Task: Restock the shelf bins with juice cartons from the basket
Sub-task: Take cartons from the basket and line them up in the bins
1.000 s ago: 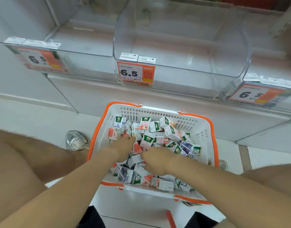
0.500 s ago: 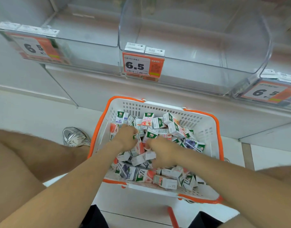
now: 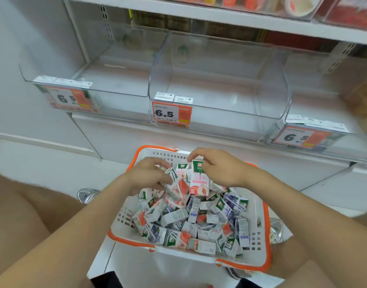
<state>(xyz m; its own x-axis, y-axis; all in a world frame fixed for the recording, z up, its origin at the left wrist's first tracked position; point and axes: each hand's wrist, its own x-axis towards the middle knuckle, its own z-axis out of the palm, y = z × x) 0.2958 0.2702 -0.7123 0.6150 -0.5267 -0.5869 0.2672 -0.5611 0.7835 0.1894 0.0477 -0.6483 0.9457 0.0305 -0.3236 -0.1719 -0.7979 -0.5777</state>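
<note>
— Stock shelved?
— None is seen: the shelf bins [image 3: 220, 123] are shown bare, and the juice cartons [image 3: 190, 221] are heaped in the basket [image 3: 267, 235]
— Hands?
— An upright peach carton [image 3: 199, 181] is pinched by the right hand [image 3: 220, 171]; a tilted carton [image 3: 177, 189] is gripped by the left hand [image 3: 149, 175], above the heap
— Writing?
— "6.5" is read on each price tag [image 3: 171, 113]; "100" on the upright carton

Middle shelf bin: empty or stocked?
Empty. Through the clear middle bin only bare white floor shows, no cartons inside; the juice cartons lie in the basket.
</note>
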